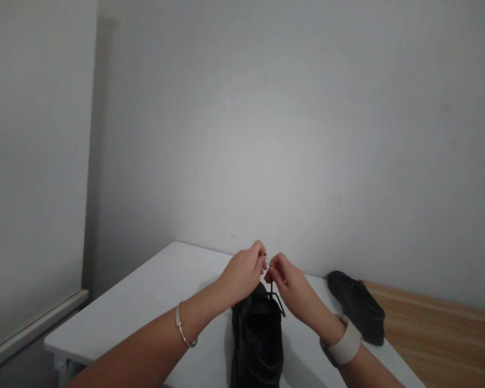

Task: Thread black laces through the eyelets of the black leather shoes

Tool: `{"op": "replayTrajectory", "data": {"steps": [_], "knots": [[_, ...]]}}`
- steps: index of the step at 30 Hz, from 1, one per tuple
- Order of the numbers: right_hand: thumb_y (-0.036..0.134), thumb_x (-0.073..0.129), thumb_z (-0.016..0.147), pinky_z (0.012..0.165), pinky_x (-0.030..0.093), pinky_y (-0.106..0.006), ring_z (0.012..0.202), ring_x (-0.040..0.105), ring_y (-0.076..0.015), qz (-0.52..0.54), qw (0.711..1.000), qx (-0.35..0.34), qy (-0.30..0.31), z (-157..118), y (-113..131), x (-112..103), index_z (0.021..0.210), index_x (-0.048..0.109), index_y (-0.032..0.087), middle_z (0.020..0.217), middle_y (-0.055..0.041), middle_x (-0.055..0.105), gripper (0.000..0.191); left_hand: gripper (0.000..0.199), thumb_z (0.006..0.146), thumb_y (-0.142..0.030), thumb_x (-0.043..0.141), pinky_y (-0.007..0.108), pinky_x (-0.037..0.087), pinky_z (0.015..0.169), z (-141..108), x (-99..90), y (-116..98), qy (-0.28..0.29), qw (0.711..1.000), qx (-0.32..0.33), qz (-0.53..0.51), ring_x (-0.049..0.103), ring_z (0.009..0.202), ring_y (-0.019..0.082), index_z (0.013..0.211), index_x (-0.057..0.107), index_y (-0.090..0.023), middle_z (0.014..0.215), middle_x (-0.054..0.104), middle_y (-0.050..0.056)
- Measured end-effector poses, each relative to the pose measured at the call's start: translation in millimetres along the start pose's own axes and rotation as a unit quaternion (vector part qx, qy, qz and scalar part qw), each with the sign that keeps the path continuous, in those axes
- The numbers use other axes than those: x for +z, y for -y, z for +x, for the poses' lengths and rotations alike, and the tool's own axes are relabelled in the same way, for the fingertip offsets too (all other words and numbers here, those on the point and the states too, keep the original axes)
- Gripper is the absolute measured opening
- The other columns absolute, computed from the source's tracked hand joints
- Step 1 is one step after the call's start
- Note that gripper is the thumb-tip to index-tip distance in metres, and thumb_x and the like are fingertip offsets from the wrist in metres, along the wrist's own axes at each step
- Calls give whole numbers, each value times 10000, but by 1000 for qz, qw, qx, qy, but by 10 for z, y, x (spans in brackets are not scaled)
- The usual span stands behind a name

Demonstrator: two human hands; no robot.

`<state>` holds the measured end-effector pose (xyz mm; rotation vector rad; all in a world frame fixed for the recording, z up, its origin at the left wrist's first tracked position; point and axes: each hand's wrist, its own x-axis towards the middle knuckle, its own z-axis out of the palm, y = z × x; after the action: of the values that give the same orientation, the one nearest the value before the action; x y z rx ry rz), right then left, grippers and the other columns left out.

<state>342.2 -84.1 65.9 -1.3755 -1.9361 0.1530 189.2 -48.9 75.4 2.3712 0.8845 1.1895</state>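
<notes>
The black shoe [261, 347], dark opening toward me, sits at bottom centre of the frame on the white table [145, 302], just below both my hands. My right hand [288, 283] pinches its thin lace [271, 289]; my left hand [246, 272] is curled, holding what I cannot tell.

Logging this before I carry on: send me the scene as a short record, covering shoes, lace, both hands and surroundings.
Near shoe: black, on the white table, partly cut off by the frame
Far shoe: dark, by the table's right edge, beside a wood surface
Right grip: pinching the lace above the near shoe
Left grip: fingers curled, close to the right; hold unclear
Left wrist: silver bracelet
Right wrist: pale band
Backdrop: grey wall
</notes>
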Motion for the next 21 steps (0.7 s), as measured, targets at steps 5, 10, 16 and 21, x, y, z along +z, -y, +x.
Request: {"op": "replayTrajectory", "data": {"steps": [5, 10, 16, 21], "knots": [[362, 462, 921, 698, 510, -344, 676, 636, -156, 266, 948, -47, -166, 157, 191, -386, 889, 428, 223, 730, 22, 597, 147, 51, 931, -262, 368, 259, 513, 588, 298, -370, -207, -160, 956, 43, -243, 617, 590, 125, 908, 388, -222, 685, 574, -36], [333, 590, 851, 556, 465, -247, 565, 553, -104, 347, 885, -89, -298, 197, 224, -756, 885, 459, 231, 693, 55, 554, 170, 63, 905, -270, 409, 194, 364, 475, 362, -564, -61, -242, 938, 31, -245, 473, 471, 80, 867, 396, -221, 624, 490, -71], [347, 556, 840, 504, 360, -228, 548, 480, -109, 168, 956, -15, -241, 153, -177, -704, 813, 497, 211, 639, 40, 523, 150, 204, 833, -389, 535, 230, 285, 519, 140, -490, 224, -100, 995, -23, 6, 419, 528, 119, 775, 558, -195, 553, 461, -49], [442, 518, 856, 649, 424, -297, 719, 609, -193, -51, 997, 38, 50, -11, -256, -332, 804, 643, 168, 791, -80, 692, 305, 408, 797, -528, 519, 251, 296, 527, -120, -238, 373, 205, 968, -71, 123, 505, 574, 160, 651, 659, -173, 628, 629, 41]]}}
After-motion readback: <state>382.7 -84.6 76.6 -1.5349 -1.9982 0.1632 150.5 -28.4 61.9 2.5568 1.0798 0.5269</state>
